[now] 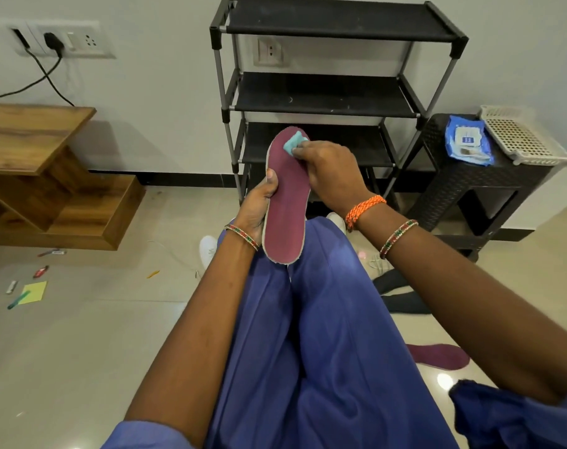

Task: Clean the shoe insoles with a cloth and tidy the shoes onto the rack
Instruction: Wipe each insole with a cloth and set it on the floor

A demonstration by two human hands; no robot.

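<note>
Head view: the left hand (259,202) is gripping a maroon insole (285,202) upright above the lap, fingers curled around its edge. The right hand (327,170) is pinching a teal cloth (293,142) against the insole's toe end, before the black shoe rack (327,95); a second insole (441,355) is lying on the floor.

White wall (165,92) w/ socket panel (65,40), black cable plugged in. Glossy beige tile floor (81,335), dark skirting. Wooden unit (39,176) at left; black wicker side table (470,189) at right.
</note>
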